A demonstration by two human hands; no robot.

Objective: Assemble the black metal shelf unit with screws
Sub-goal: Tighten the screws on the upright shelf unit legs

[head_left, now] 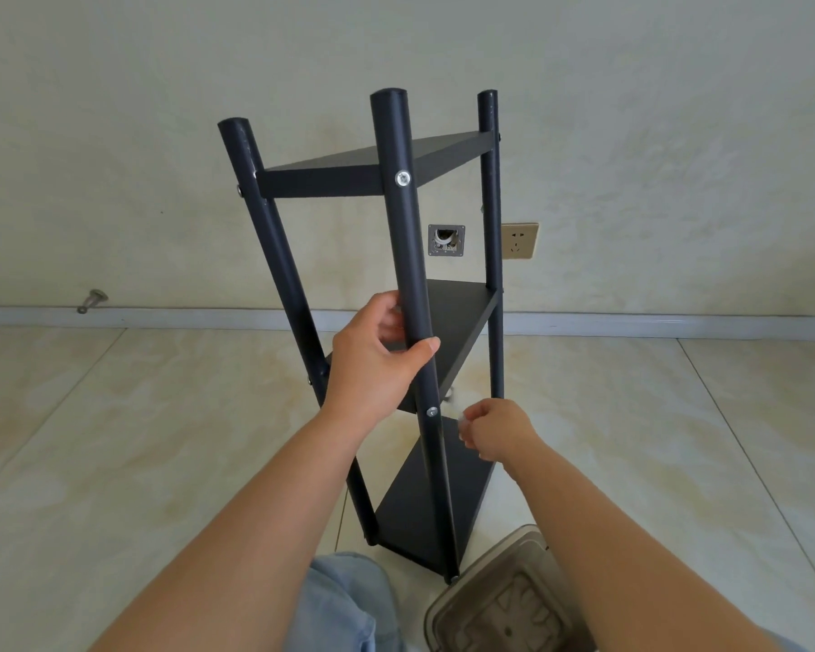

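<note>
while the left hand [377,355] wraps the near round black metal post [408,256] of the three-tier black shelf unit [443,322], the right hand [497,432], at four o'clock from it, pinches something small and pale, unclear what. likely the last fittings are going on; next needs a steady frame. unit stands on pale marble-look floor tiles [114,416]; beige wall socket [518,240] at one o'clock.

Shelf unit [436,331] on floor [114,416], before wall [161,134]; container [504,604] right-front.

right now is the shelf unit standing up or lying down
Standing up: the shelf unit has its poles rising from the floor, steadied by the left hand round the front pole.
</note>
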